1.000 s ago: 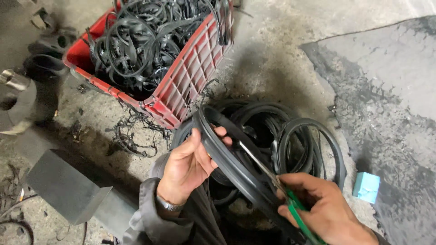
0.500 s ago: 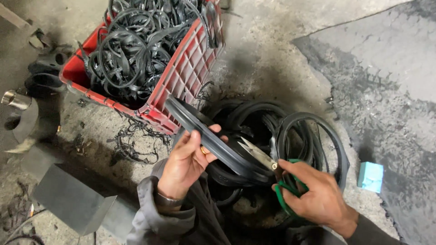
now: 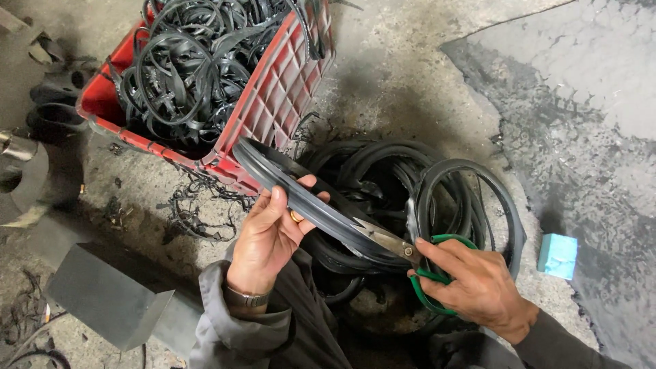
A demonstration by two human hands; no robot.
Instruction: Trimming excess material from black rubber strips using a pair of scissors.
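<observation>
My left hand (image 3: 268, 236) grips a black rubber ring (image 3: 301, 198), a wide band held edge-up in front of me. My right hand (image 3: 478, 287) holds green-handled scissors (image 3: 410, 256); their metal blades bite into the ring's lower edge near its right end. A ring is on one finger of my left hand and a watch sits at the wrist. Under both hands lies a pile of black rubber hoops (image 3: 424, 184) on the concrete floor.
A red plastic crate (image 3: 273, 102) full of thin black rubber strips stands at the upper left, tilted. Loose rubber trimmings (image 3: 191, 205) lie beside it. A grey metal block (image 3: 102, 297) sits lower left, a small light-blue block (image 3: 557, 256) at the right, dark metal parts (image 3: 27, 164) far left.
The rubber ring has swung left and lies flatter. My right hand with the scissors has risen and the blades have closed in on the ring's edge. The view has shifted slightly.
</observation>
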